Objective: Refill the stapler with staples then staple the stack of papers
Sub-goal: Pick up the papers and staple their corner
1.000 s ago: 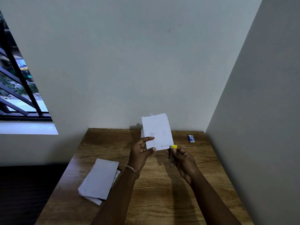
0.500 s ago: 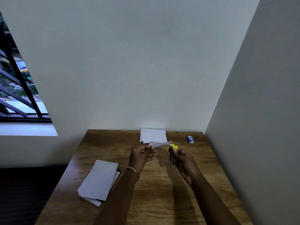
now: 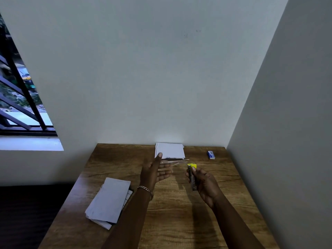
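Note:
My right hand [image 3: 204, 184] is closed around a slim metal stapler [image 3: 193, 180] with a yellow tip, held upright above the middle of the wooden table [image 3: 179, 221]. My left hand [image 3: 154, 171] is spread, thumb raised and fingers stretched out. A thin set of white papers [image 3: 177, 161] shows edge-on and blurred just past those fingertips, left of the stapler's tip, with the thumb off it. A flat white stack of papers [image 3: 170, 150] lies at the table's back edge against the wall. A small blue and white staple box [image 3: 211, 155] sits at the back right.
Another pile of white papers [image 3: 109, 200] lies near the table's left edge, slightly fanned. Walls close the table in at the back and on the right. A barred window [image 3: 19, 105] is on the left.
The papers went from upright in my left hand to flat and edge-on. My left thumb has lifted off them and the hand has spread. The right hand and stapler stayed almost in place.

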The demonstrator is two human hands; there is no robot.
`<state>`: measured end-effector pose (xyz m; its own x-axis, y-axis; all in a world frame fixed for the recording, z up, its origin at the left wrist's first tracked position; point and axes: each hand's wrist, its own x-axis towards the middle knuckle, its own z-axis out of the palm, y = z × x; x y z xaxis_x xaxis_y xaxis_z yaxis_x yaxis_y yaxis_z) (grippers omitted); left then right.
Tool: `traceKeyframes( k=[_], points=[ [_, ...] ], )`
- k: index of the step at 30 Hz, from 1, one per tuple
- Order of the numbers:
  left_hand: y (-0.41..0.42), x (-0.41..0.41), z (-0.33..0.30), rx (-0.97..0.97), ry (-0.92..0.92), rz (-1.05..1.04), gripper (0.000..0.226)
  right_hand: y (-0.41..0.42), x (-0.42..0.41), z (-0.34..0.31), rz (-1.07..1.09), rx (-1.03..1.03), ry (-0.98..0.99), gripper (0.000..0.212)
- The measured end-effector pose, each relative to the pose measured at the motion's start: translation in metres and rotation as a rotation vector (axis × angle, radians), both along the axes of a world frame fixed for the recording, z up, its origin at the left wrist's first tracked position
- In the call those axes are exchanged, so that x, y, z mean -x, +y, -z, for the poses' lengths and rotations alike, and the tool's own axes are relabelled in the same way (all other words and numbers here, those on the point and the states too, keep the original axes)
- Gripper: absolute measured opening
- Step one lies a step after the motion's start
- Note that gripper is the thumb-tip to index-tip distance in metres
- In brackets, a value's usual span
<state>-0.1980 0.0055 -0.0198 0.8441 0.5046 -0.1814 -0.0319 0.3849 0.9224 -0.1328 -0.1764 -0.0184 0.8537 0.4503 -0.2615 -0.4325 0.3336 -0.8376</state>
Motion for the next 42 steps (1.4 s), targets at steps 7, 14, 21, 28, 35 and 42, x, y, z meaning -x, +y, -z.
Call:
traceKeyframes(
  k=[7,14,21,28,35,42],
  points=[
    [-0.001,0.003,0.002,-0.201,-0.09,0.023,0.027,0.0,-0.003,0.004,-0.059,0.014,-0.002,0.033],
    [-0.002,0.001,0.003,-0.28,-0.118,0.037,0.031,0.0,-0.006,0.004,-0.094,-0.045,-0.012,0.024],
    [-0.004,0.002,-0.001,-0.266,-0.145,0.051,0.03,-0.001,-0.009,0.006,-0.082,-0.043,-0.031,0.027],
    [-0.006,0.0,0.0,-0.273,-0.162,0.055,0.028,0.0,-0.011,0.009,-0.075,-0.058,-0.033,0.03],
    [-0.006,-0.003,0.002,-0.262,-0.176,0.072,0.029,-0.001,-0.012,0.009,-0.063,-0.023,-0.045,0.025],
    [-0.008,-0.002,0.001,-0.276,-0.175,0.068,0.03,-0.002,-0.009,0.006,-0.047,0.033,-0.08,0.019]
  ],
)
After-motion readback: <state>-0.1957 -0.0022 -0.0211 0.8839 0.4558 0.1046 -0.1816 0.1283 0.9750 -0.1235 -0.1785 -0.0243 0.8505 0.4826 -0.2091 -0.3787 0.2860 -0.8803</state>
